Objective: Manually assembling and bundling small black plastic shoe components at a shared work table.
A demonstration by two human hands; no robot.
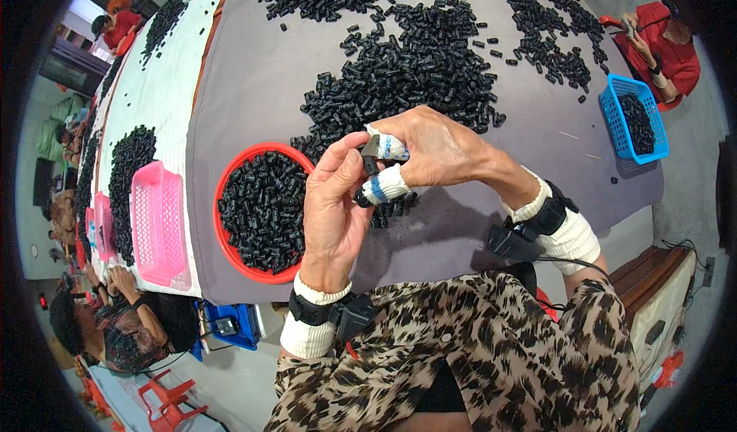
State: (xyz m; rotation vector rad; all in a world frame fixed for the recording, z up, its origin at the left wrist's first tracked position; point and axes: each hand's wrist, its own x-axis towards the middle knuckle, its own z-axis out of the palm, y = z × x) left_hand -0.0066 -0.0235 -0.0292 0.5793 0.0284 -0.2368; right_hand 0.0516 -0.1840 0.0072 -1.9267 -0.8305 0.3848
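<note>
Both hands meet in front of me over the near edge of the table. Pinched in the fingers of my left hand (332, 209) is a small black cylindrical part (370, 166). My right hand (439, 146) closes in from the other side, with white and blue wrapping (384, 186) on its thumb and a finger. A small flat grey piece like a blade (373, 145) shows between its wrapped fingertips, against the black part. Left of my left hand stands a round red basin (221, 236) full of similar black parts. A large heap of them (407, 79) lies just beyond my hands.
The table has a grey cloth (253, 87). A blue basket (651, 156) with black parts stands at the right, near a person in red (668, 48). A pink basket (153, 225) stands on a white-covered table at the left, with another person (130, 317) beside it.
</note>
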